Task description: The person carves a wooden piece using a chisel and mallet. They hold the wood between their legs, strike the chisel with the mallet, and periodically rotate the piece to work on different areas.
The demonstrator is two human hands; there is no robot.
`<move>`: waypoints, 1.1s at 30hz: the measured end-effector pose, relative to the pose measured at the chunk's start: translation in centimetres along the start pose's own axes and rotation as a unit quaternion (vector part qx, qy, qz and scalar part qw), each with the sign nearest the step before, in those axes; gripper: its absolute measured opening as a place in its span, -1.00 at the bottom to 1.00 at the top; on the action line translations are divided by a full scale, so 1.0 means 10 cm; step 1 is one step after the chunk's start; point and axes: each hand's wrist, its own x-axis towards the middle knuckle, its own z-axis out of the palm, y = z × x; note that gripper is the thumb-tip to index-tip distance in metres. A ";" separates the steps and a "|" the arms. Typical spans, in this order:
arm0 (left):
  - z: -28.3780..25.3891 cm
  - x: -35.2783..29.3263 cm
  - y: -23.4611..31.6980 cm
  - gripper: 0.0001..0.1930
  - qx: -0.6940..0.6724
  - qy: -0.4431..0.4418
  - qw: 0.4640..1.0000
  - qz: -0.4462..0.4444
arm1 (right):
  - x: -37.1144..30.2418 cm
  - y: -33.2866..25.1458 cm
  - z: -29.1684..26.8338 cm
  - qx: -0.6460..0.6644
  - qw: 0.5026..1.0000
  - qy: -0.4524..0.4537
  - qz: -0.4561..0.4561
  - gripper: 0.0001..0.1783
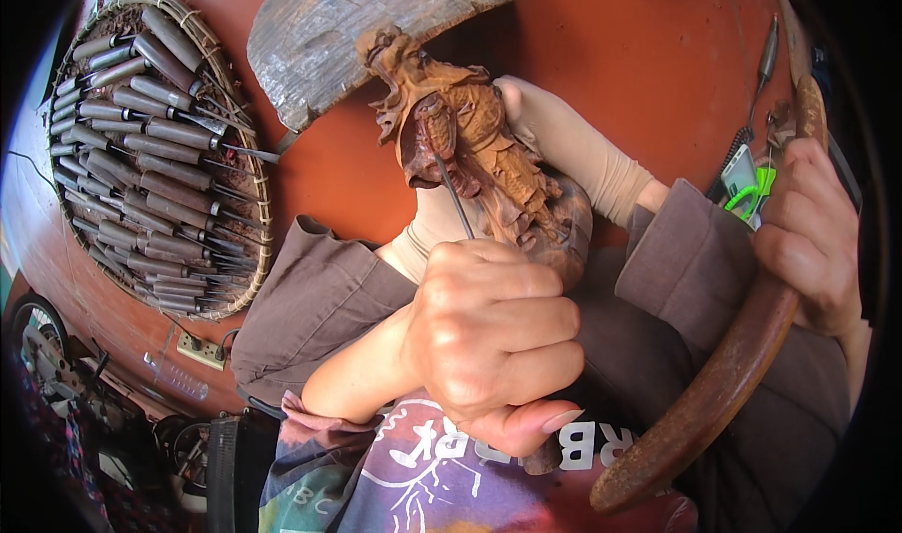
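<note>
My left hand (493, 331) is wrapped in a fist around a carving chisel; its handle is mostly hidden by my fingers. The chisel's thin metal shaft (454, 195) slants up to a reddish-brown carved wooden figure (489, 129), its tip against a darker red part. The figure lies tilted between my feet (573, 143), which wear beige socks. Over at the right, my right hand (813, 228) grips a long, curved wooden club (723, 383). The club's thick end hangs low beside my lap, apart from the chisel.
On the left, a round woven basket (266, 242) holds several wooden-handled chisels (178, 153). A worn wooden slab (376, 26) lies beyond the figure on the red floor (639, 54). A corded tool (769, 49) rests at far right. A power strip (201, 351) and clear bottle (178, 378) sit lower left.
</note>
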 end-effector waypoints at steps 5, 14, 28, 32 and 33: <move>-0.01 0.00 -0.02 -0.46 -0.022 0.002 1.000 0.003 | -0.04 0.02 0.04 0.003 1.000 0.021 -0.007 -0.64; -0.20 0.15 -0.11 -0.47 -0.107 -0.049 0.991 0.062 | 0.00 -0.02 0.01 -0.006 1.000 0.009 -0.002 -0.64; -0.03 0.15 0.06 -0.55 -0.047 0.050 0.996 -0.058 | -0.22 -0.15 -0.09 -0.171 0.964 0.150 -0.140 -0.50; -0.02 0.18 0.10 -0.54 -0.051 0.061 0.994 -0.078 | -0.04 -0.27 0.00 -0.190 0.953 0.212 -0.107 -0.55; -0.03 0.18 0.11 -0.53 -0.049 0.064 0.993 -0.089 | 0.00 -0.24 -0.14 -0.177 0.958 0.182 -0.136 -0.56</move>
